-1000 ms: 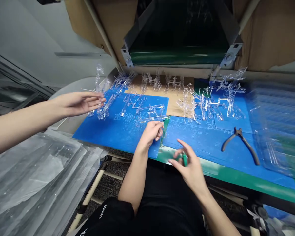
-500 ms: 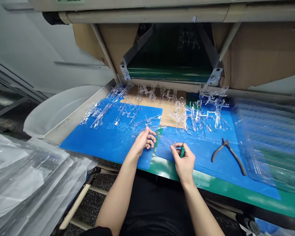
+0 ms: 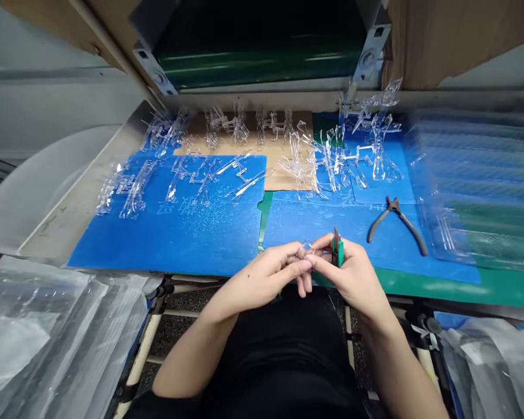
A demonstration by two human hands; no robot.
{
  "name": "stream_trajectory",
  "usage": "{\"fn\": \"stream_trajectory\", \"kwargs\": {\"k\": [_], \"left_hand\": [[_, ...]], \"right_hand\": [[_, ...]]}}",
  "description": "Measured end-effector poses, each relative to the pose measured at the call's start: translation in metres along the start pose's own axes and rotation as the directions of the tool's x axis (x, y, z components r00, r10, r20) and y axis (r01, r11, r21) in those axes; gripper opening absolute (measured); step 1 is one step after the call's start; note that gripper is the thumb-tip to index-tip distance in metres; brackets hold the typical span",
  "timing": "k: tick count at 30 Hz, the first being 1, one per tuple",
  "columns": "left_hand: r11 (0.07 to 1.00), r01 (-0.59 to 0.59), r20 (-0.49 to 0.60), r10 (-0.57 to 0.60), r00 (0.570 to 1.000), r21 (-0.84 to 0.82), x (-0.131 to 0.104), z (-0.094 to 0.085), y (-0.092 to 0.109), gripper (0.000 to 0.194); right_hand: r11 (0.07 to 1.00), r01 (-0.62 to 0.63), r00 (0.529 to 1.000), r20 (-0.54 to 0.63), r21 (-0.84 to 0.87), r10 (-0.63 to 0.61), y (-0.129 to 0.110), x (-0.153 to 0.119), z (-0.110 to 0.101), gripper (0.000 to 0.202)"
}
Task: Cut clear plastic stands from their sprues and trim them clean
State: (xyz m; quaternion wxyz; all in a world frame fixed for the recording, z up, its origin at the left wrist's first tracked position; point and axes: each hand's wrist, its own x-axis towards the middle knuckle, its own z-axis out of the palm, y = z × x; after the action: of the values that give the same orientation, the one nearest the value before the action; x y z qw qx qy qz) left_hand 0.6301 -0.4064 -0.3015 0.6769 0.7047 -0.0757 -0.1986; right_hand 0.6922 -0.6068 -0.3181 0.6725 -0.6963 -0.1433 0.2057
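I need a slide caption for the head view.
Right hand with green tool meets left hand at a clear piece.

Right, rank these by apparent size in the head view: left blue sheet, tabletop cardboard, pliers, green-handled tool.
1. Left blue sheet
2. Tabletop cardboard
3. Pliers
4. Green-handled tool, ranked by its visible part; the right hand partly hides it

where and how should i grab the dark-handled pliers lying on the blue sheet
Probably by both handles, coming from the near side. The pliers lie flat with the nose pointing away and the handles spread toward you, so a palm could close around them. The right hand is nearer, but it holds a green tool.
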Motion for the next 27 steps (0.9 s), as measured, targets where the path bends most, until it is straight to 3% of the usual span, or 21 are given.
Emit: {"fn": "stream_trajectory", "kwargs": {"k": [2, 5, 7, 9, 13, 16, 21, 27], "left_hand": [[0.986, -0.052, -0.173, 0.079, 0.982, 0.158, -0.01, 0.01, -0.011, 0.031], [0.868, -0.122, -0.357, 0.321, 0.877, 0.481, -0.025, 0.009, -0.029, 0.022], [0.76, -0.164, -0.362, 0.474, 0.803, 0.629, -0.033, 0.006, -0.036, 0.019], [0.665, -0.195, -0.316, 0.566, 0.762, 0.721, -0.037, 0.003, -0.039, 0.022], [0.573, -0.184, -0.263, 0.607, 0.749, 0.799, -0.036, 0.0, -0.038, 0.03], [0.521, -0.184, -0.227, 0.626, 0.746, 0.833, -0.034, -0.001, -0.036, 0.03], [0.42, -0.182, -0.167, 0.668, 0.726, 0.889, -0.034, -0.002, -0.036, 0.03], [0.406, -0.177, -0.157, 0.664, 0.731, 0.897, -0.034, -0.001, -0.036, 0.03]], "right_hand": [[0.982, 0.087, 0.996, -0.013, -0.168, -0.091, 0.003, -0.008, 0.002, 0.032], [0.887, 0.202, 0.975, 0.003, -0.415, -0.221, 0.008, -0.024, 0.003, 0.039], [0.8, 0.281, 0.954, 0.065, -0.53, -0.291, 0.009, -0.036, 0.003, 0.03], [0.737, 0.344, 0.932, 0.113, -0.582, -0.345, 0.007, -0.046, 0.004, 0.032], [0.648, 0.417, 0.892, 0.148, -0.637, -0.428, -0.005, -0.057, 0.004, 0.038], [0.6, 0.427, 0.887, 0.182, -0.677, -0.425, -0.011, -0.06, 0.002, 0.037], [0.617, 0.441, 0.885, 0.202, -0.652, -0.419, -0.013, -0.062, 0.001, 0.036], [0.639, 0.449, 0.885, 0.212, -0.625, -0.415, -0.013, -0.062, 0.0, 0.037]]}}
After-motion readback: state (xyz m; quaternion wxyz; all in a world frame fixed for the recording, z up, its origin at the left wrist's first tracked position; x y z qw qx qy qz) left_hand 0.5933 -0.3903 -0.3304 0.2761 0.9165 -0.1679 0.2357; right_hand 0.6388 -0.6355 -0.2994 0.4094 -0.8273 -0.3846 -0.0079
